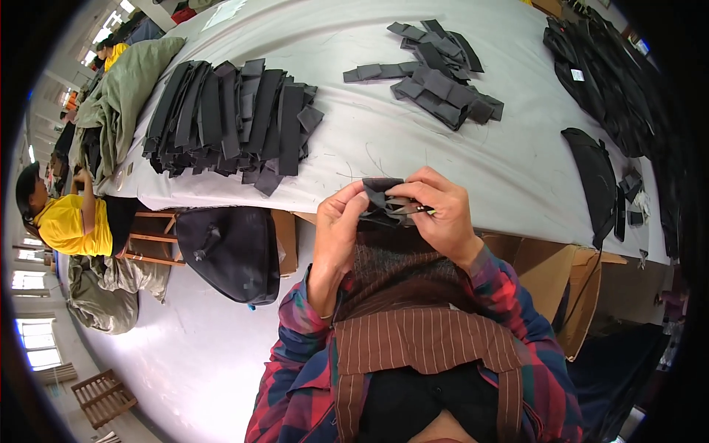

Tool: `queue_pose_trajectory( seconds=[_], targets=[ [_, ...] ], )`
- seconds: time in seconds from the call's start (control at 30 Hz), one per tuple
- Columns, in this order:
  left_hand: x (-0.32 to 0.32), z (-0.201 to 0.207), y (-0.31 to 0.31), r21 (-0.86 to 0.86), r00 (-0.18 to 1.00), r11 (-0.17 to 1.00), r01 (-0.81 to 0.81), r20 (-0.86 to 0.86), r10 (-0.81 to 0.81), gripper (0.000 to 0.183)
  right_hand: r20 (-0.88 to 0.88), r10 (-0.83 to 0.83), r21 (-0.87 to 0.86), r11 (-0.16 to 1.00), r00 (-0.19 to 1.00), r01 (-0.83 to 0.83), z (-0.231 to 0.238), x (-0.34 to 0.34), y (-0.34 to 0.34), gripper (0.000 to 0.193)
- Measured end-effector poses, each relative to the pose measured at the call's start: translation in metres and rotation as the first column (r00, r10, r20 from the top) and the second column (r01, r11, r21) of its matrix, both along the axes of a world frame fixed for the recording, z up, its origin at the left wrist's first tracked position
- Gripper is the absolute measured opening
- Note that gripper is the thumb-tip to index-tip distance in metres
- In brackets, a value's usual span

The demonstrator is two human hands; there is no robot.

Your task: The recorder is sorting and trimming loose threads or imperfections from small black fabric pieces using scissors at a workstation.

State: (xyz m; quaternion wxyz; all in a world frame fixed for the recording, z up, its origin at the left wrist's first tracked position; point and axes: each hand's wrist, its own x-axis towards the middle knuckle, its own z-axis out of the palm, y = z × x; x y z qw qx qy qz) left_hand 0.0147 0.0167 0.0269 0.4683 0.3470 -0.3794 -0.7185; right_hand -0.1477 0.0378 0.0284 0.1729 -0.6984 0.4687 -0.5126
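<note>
Near the table's front edge, my left hand [338, 225] pinches a small dark grey fabric piece [378, 186] between thumb and fingers. My right hand [445, 210] is closed around small metal thread snips [403, 208], their blades against the fabric's right side. Its fingertips also touch the upper edge of the piece. Part of the fabric is hidden behind my fingers. Loose dark threads [373, 156] lie on the white cloth just beyond my hands.
A thick row of dark fabric strips [229, 122] lies at the left of the white-covered table [295, 33]. A looser pile [447, 81] sits far right of centre. Black bags [594, 81] line the right side. Another person [77, 221] in yellow works at the left.
</note>
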Motion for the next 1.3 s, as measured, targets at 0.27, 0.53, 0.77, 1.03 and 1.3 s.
queue_pose_trajectory(
  seconds=[0.27,0.53,0.77,1.03,1.3],
  targets=[
    [0.006,-0.005,-0.004,-0.004,0.999,1.000,-0.019,0.037,0.019,0.020,-0.072,0.116,0.081,0.991,0.991,-0.110,0.009,-0.010,0.001,0.027],
    [0.001,0.018,0.001,-0.728,0.887,0.684,0.031,0.335,0.317,0.018,0.621,0.039,0.280,0.922,0.783,-0.268,0.023,-0.023,0.004,0.013],
    [0.001,-0.044,-0.010,-0.414,0.976,0.906,-0.088,0.148,0.162,0.027,0.287,-0.023,0.292,0.954,0.958,-0.065,0.007,-0.013,0.009,0.021],
    [-0.003,-0.046,-0.007,-0.384,0.973,0.912,-0.144,0.114,0.202,0.024,-0.082,-0.031,0.100,0.994,0.996,0.039,-0.006,-0.001,0.010,0.013],
    [-0.002,-0.051,-0.007,-0.465,0.964,0.869,-0.167,0.109,0.244,0.026,-0.229,-0.077,0.008,0.997,0.970,0.081,-0.004,0.005,0.007,0.014]
  ],
)
